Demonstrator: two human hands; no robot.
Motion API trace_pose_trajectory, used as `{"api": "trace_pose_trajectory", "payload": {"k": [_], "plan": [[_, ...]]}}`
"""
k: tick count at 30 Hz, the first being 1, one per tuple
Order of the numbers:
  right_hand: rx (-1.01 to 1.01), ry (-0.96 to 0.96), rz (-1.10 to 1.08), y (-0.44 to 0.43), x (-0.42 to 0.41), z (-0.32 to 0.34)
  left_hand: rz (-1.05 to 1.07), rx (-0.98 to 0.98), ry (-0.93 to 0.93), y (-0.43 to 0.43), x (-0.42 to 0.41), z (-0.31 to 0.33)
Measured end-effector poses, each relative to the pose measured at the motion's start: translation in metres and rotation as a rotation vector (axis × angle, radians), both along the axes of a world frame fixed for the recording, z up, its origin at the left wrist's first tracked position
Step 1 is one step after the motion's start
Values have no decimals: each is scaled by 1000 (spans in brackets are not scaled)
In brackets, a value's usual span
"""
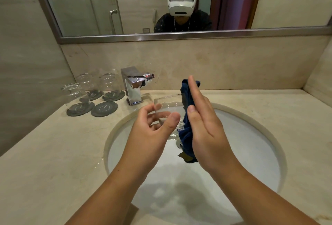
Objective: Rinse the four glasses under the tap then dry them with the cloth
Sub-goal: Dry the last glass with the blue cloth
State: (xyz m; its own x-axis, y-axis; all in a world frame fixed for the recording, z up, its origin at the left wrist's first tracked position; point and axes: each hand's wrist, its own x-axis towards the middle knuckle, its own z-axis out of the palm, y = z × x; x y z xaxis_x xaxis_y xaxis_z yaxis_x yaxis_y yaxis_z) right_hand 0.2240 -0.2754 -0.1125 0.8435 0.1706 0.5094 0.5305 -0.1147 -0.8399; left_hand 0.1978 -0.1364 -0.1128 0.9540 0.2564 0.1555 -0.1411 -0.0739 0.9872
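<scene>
The glass (168, 107) was held over the basin (251, 119), in front of the tap (133, 85) and a little to its right. It was roughly upright, with its rim toward the tap and its thick base down near the drain. The left hand (152, 131) gripped it from the left, thumb on the near wall and fingers curled round the far one. The right hand (203, 120) stood flat and straight-fingered on the glass's right, pressing the blue cloth (186, 131) against that wall. The cloth hung along the glass's length, its tail below the base.

So glass, cloth and right palm lay side by side, and the glass's long axis ran parallel to the right fingers. I judged this the drying of the last glass: three glasses (109, 84) stood mouth-down on coasters left of the tap, and one coaster (104, 109) there was bare. The cloth covered one side only, so the next wipe likely needed the left hand to turn the glass about that axis. A wet glass could slip into the basin.
</scene>
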Motion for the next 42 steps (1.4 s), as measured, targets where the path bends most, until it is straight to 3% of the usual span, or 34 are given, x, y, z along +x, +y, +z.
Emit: {"api": "trace_pose_trajectory", "payload": {"k": [6,9,14,19,22,31,35,38,42], "plan": [[182,154,25,-4,1,5,-170,-132,32,3,-2,2],[198,168,22,-4,2,4,-153,-72,25,2,0,1],[197,132,31,-3,3,2,1,-73,-18,6,8,-7],[64,45,-6,1,2,0,-11,-133,26,0,6,-6],[8,14,1,1,2,-1,19,-38,38,0,4,-3],[205,232,40,-4,6,1,-180,-182,73,6,1,1],[204,243,33,-6,8,0,-107,-42,29,7,8,-5],[181,237,32,-6,8,0,-1,-50,2,9,12,-10],[103,182,31,-5,8,0,-13,-58,33,5,9,-10]]}}
